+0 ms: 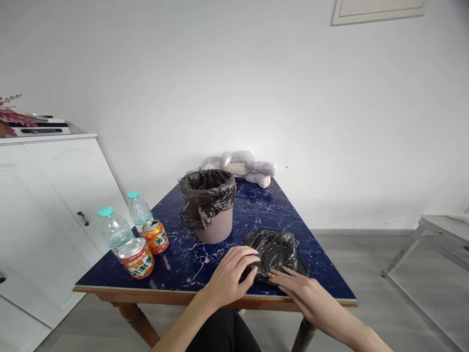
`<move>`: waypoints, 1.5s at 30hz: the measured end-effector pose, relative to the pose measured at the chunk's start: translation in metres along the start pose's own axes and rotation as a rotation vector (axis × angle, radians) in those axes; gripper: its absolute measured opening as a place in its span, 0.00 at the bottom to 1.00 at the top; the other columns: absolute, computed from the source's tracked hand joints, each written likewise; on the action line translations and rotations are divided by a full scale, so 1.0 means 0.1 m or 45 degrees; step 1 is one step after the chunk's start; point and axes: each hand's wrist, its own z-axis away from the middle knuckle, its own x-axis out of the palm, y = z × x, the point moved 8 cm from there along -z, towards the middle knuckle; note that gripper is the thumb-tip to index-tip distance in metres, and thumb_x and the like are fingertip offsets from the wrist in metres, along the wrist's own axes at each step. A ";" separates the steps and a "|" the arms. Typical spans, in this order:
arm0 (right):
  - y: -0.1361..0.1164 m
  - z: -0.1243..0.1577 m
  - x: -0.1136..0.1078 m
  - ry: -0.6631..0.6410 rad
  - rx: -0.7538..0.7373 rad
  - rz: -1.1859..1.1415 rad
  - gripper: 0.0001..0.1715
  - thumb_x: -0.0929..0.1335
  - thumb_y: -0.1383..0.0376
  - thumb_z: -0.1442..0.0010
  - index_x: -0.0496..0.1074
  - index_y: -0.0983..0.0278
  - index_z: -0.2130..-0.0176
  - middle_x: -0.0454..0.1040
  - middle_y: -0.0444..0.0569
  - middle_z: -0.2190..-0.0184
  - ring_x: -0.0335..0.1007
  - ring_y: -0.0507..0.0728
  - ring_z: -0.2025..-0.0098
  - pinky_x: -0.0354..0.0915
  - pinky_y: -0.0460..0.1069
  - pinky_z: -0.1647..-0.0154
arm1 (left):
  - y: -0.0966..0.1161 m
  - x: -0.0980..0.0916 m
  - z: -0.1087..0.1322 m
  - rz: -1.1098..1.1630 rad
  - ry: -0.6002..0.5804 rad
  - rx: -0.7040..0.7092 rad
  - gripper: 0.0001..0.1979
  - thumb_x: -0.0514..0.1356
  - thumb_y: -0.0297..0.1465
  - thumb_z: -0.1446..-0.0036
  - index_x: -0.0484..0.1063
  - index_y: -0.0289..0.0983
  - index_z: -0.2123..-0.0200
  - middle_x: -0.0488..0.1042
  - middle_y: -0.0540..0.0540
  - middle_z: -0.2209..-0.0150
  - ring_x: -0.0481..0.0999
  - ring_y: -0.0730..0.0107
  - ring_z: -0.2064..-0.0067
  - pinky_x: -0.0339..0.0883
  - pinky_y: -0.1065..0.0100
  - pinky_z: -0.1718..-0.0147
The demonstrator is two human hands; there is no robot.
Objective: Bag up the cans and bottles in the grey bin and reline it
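A crumpled black plastic bag lies on the near right part of the table. My left hand is at its left edge, fingers loosely curved, with a gap between thumb and fingers. Along the near edge of the bag rests my right hand, its fingers stretched out over the plastic. Just beyond the hands stands a grey-pink trash bin, upright, lined with another black bag folded over its rim. The inside of the bin is dark.
Two clear bottles with teal caps, a front one and a rear one, stand left beside two orange drink cans. A grey plush toy lies at the back of the blue marbled table. A white cabinet is left.
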 end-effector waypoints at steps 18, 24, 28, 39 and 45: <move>0.16 -0.41 -0.05 0.507 0.121 0.629 0.33 0.56 0.55 0.24 0.60 0.58 0.26 0.56 0.50 0.24 0.40 0.70 0.20 0.38 0.75 0.23 | -0.06 0.93 -0.36 -0.186 -0.488 0.040 0.30 0.45 0.34 0.23 0.46 0.42 0.22 0.55 0.43 0.23 0.50 0.53 0.22 0.43 0.45 0.24; 0.88 -0.47 0.15 0.273 0.353 0.635 0.34 0.52 0.52 0.23 0.61 0.55 0.26 0.59 0.49 0.25 0.47 0.69 0.22 0.48 0.74 0.25 | -0.33 0.86 -0.23 -0.171 -0.519 -0.024 0.30 0.43 0.41 0.21 0.43 0.45 0.21 0.54 0.46 0.23 0.48 0.55 0.22 0.47 0.46 0.25; 0.75 -0.43 0.10 0.427 0.314 0.678 0.34 0.53 0.51 0.23 0.63 0.57 0.27 0.60 0.54 0.25 0.42 0.73 0.21 0.41 0.78 0.26 | -0.49 0.64 -0.05 -0.188 -0.499 -0.091 0.29 0.44 0.42 0.22 0.48 0.47 0.22 0.56 0.48 0.24 0.51 0.53 0.22 0.52 0.45 0.27; 0.44 -0.44 0.45 0.246 0.341 0.646 0.33 0.54 0.51 0.23 0.55 0.49 0.24 0.50 0.50 0.22 0.40 0.76 0.21 0.48 0.83 0.31 | -0.79 0.06 0.42 -0.142 -0.362 -0.371 0.23 0.48 0.40 0.22 0.64 0.45 0.29 0.61 0.45 0.26 0.58 0.56 0.25 0.61 0.48 0.29; 0.84 -0.48 0.26 0.230 0.449 0.639 0.32 0.52 0.51 0.22 0.55 0.48 0.24 0.49 0.43 0.22 0.37 0.70 0.20 0.45 0.78 0.27 | -0.87 0.07 0.47 -0.119 -0.301 -0.430 0.23 0.49 0.42 0.23 0.68 0.44 0.32 0.64 0.43 0.27 0.61 0.52 0.26 0.62 0.46 0.30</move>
